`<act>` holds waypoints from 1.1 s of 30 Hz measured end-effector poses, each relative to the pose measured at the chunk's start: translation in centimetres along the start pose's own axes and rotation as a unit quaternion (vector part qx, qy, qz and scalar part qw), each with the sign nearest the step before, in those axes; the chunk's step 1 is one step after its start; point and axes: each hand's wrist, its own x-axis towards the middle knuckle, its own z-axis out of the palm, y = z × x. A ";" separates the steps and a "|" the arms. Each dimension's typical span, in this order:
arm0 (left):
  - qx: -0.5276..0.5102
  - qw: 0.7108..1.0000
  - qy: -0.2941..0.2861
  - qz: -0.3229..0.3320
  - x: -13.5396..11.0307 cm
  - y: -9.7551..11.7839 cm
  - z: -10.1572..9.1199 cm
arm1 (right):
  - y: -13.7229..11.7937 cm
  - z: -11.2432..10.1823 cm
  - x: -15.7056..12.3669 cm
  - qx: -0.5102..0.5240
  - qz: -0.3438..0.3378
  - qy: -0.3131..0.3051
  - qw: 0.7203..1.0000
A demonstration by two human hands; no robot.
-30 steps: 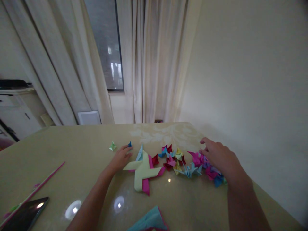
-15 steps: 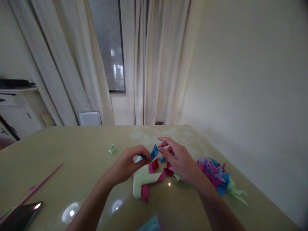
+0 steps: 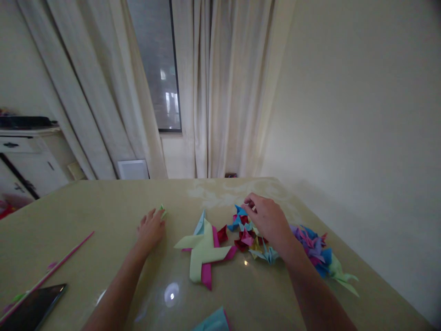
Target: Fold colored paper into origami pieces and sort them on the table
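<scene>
My left hand (image 3: 151,227) is stretched out low over the table, its fingers apart, right beside a small green folded paper piece (image 3: 163,211) that it partly covers. My right hand (image 3: 268,218) is curled, its thumb and fingertips closed at the edge of a blue folded paper piece (image 3: 238,211). That piece sits at the back of a cluster of origami pieces, among them a pink one (image 3: 246,237) and a pale blue crane (image 3: 268,254). A dark red piece (image 3: 222,234) lies left of the cluster, beside a green and magenta paper pinwheel shape (image 3: 206,252).
A heap of purple, blue and pink origami (image 3: 313,248) with green leaf-like ends lies at the right. At the left are a thin pink stick (image 3: 65,257) and a dark phone (image 3: 36,305). Folded blue paper (image 3: 213,321) shows at the near edge; a wall borders the table's right.
My left hand has let go of the blue piece and moved left to the small green piece. My right hand has shifted right, fingers now closed at a blue piece on the cluster.
</scene>
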 end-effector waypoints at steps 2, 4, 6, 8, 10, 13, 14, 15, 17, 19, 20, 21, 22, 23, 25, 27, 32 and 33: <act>0.021 0.999 -0.024 -0.002 0.1 -1.3 0.4 | 0.1 -0.1 0.0 -0.022 0.015 0.005 1.000; 0.029 0.999 -0.039 0.012 0.2 -1.7 0.4 | 0.0 -0.4 -0.1 -0.015 0.008 0.015 1.000; 0.026 0.998 -0.044 0.030 0.5 -1.4 0.1 | -0.2 -0.8 -0.4 0.009 -0.008 0.025 1.000; 0.009 0.997 -0.042 0.057 0.7 -0.4 -0.7 | -0.5 -1.2 -0.6 0.041 -0.024 0.036 0.998; -0.024 0.994 -0.040 0.100 0.5 1.5 -2.0 | -0.8 -1.3 -0.9 0.088 -0.050 0.046 0.994; -0.092 0.977 -0.040 0.188 -1.2 5.8 -4.4 | -1.7 -1.2 -1.5 0.189 -0.102 0.047 0.976; -0.121 0.965 -0.042 0.227 -2.2 7.4 -5.2 | -2.1 -1.0 -1.7 0.223 -0.116 0.040 0.967; -0.182 0.938 -0.042 0.293 -3.3 9.0 -5.9 | -2.5 -0.8 -2.0 0.252 -0.129 0.028 0.959; -0.253 0.892 -0.044 0.371 -5.6 11.7 -6.9 | -3.2 -0.5 -2.3 0.282 -0.161 0.005 0.946; -0.283 0.872 -0.044 0.398 -7.3 13.4 -7.3 | -3.6 -0.3 -2.4 0.277 -0.198 -0.004 0.940; -0.288 0.871 -0.044 0.395 -7.7 13.8 -7.2 | -3.6 -0.2 -2.4 0.268 -0.210 -0.002 0.940; -0.294 0.875 -0.044 0.382 -7.9 13.9 -7.0 | -3.5 -0.2 -2.3 0.258 -0.214 0.001 0.942; -0.299 0.883 -0.046 0.359 -7.8 13.8 -6.6 | -3.3 -0.2 -2.1 0.246 -0.210 0.004 0.946; -0.296 0.895 -0.051 0.331 -7.5 13.5 -6.0 | -3.0 -0.2 -1.9 0.229 -0.202 0.007 0.952; -0.231 0.930 -0.074 0.277 -6.5 12.4 -4.4 | -2.3 -0.3 -1.5 0.167 -0.170 0.008 0.971; -0.119 0.955 -0.108 0.249 -5.5 11.1 -2.5 | -1.3 -0.3 -1.2 0.061 -0.123 -0.016 0.990; 0.016 0.963 -0.156 0.218 -4.4 8.4 1.9 | 0.6 0.3 -0.8 -0.151 -0.029 -0.139 0.978; 0.030 0.963 -0.161 0.213 -4.4 8.1 2.4 | 0.8 0.5 -0.7 -0.157 -0.024 -0.144 0.977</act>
